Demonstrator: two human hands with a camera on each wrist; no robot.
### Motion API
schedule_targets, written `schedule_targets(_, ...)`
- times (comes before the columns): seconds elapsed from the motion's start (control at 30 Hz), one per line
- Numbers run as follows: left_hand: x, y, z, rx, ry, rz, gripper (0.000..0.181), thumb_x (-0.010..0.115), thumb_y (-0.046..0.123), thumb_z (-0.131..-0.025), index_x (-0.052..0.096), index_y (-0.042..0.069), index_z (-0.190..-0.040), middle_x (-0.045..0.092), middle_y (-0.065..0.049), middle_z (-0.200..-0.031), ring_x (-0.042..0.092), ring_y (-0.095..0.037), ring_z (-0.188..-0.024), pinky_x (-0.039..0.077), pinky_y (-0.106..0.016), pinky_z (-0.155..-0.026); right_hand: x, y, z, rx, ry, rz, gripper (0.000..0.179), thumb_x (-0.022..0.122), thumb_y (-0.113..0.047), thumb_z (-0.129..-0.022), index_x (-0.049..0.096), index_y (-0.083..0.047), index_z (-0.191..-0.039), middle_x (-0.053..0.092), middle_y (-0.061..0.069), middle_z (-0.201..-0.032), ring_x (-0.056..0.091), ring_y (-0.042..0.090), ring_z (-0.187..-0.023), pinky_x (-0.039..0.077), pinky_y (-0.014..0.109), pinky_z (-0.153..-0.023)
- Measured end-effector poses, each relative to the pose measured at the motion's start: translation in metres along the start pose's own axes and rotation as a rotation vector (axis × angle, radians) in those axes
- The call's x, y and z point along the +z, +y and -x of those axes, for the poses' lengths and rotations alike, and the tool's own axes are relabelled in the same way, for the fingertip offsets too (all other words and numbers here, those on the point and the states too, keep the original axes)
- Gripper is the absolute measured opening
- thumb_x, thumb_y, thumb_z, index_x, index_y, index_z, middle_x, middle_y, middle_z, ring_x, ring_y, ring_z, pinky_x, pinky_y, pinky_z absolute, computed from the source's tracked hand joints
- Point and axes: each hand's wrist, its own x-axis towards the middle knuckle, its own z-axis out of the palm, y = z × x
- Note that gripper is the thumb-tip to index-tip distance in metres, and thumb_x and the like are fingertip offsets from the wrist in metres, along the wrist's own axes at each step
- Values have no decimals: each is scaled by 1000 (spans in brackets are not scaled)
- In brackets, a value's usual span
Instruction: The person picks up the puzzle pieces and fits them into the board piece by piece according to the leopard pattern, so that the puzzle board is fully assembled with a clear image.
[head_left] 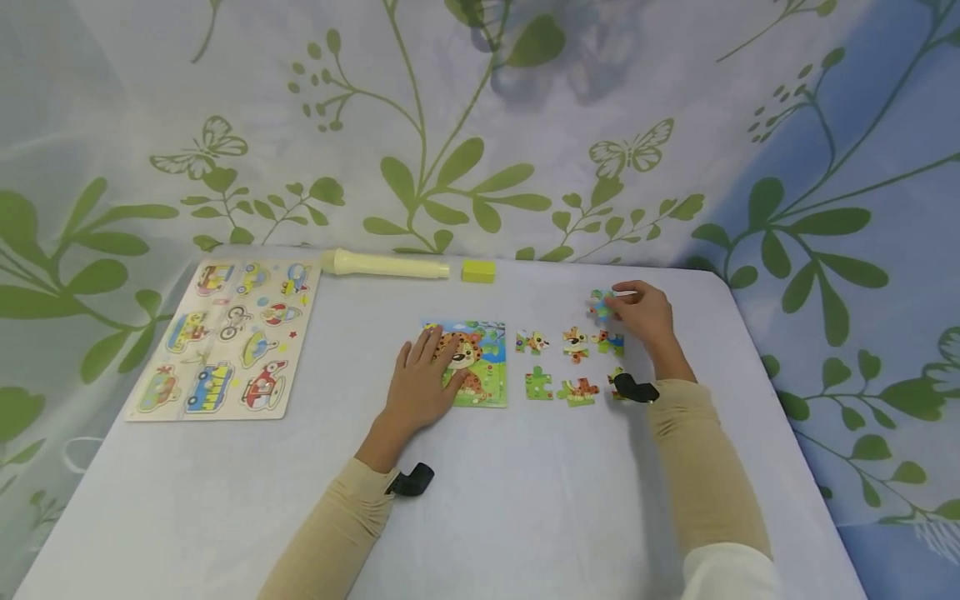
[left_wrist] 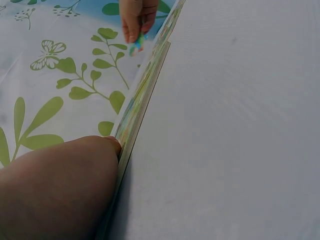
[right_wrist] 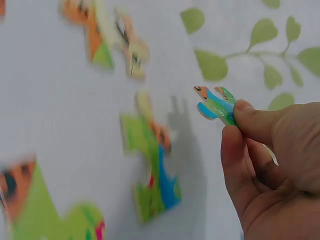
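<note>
My left hand (head_left: 422,387) rests flat, fingers spread, over the left part of a square leopard picture board (head_left: 491,375). In the left wrist view the edge of that board (left_wrist: 145,90) shows beside the hand. Between thumb and fingertips, my right hand (head_left: 647,315) pinches a blue and green jigsaw piece (right_wrist: 217,106) above the table at the back right. Several loose jigsaw pieces lie to the right of the board, among them a green piece (head_left: 538,385), an orange one (head_left: 577,392) and a blue and green one (right_wrist: 157,170). One by the right wrist is partly hidden.
A wooden peg puzzle board (head_left: 300,350) with vehicle shapes lies at the left of the white table (head_left: 480,517). Along the back edge are a cream recorder-like tube (head_left: 386,265) and a yellow block (head_left: 477,272). Leaf-patterned cloth (head_left: 465,108) hangs behind.
</note>
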Motion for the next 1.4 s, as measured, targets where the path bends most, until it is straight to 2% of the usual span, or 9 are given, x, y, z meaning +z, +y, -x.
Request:
schedule_targets(0.13,1,-1,-2,-3,5,4,66,37,56,-106,26,26,-164,14,-8,-173,10,-31,-161,11,-58,-129,14,-21,8,-49,-62,-82,47,69,-40,-97,63,-14,-135,72,2,-106,75,15,-86,55,29,-68)
schedule_targets(0.33,6,4,-5,10,17,3,65,35,57,-106,27,26,-164,15,-8,-173,11,-31,-160,12,-58,-128,43,-46,30,-114,-175,-104,40,68,-37,-99,63,-15,-132,71,10,-116,76,26,-97,59,33,-75)
schedule_targets(0.53,10,9,-8,21,28,-9,65,35,56,-107,26,27,-164,16,-7,-173,13,-30,-160,14,-58,-128,68,-55,45,-130,-229,-102,37,70,-36,-98,65,-17,-128,72,11,-116,73,26,-92,54,32,-70)
schedule_targets(0.67,11,11,-10,25,35,-18,65,36,57,-107,26,28,-163,17,-7,-172,14,-30,-160,15,-57,-128,79,-60,53,-112,-238,-123,34,70,-34,-98,65,-16,-127,72,11,-111,71,24,-87,53,32,-67)
schedule_targets(0.83,12,12,-12,29,11,-34,65,33,58,-107,24,29,-164,14,-6,-173,12,-30,-160,14,-57,-129,90,-62,59,-81,-229,-133,34,70,-33,-98,65,-16,-127,73,10,-111,74,21,-85,56,32,-72)
schedule_targets(1.0,11,9,-11,4,-4,-54,65,33,58,-107,23,30,-164,13,-5,-173,10,-29,-161,12,-55,-129,107,-62,64,-110,-235,-81,34,71,-36,-97,67,-16,-124,75,9,-109,74,17,-80,53,30,-73)
schedule_targets(1.13,8,6,-8,-5,-1,-62,65,33,58,-106,23,29,-164,14,-6,-173,11,-29,-161,13,-55,-129,123,-66,67,-154,-203,-27,33,72,-33,-96,70,-12,-121,77,10,-103,73,14,-74,54,29,-70)
schedule_targets(1.27,5,3,-6,-14,5,-63,65,34,58,-106,24,29,-164,15,-7,-173,12,-29,-161,13,-55,-129,136,-73,68,-140,-162,-23,30,74,-29,-94,71,-9,-117,75,10,-99,72,14,-71,53,26,-64)
schedule_targets(1.4,4,0,-3,-21,-3,-56,66,35,57,-106,23,28,-164,14,-8,-173,10,-30,-161,13,-54,-130,144,-83,69,-120,-156,1,29,74,-28,-93,72,-7,-114,73,11,-98,72,18,-75,53,26,-62)
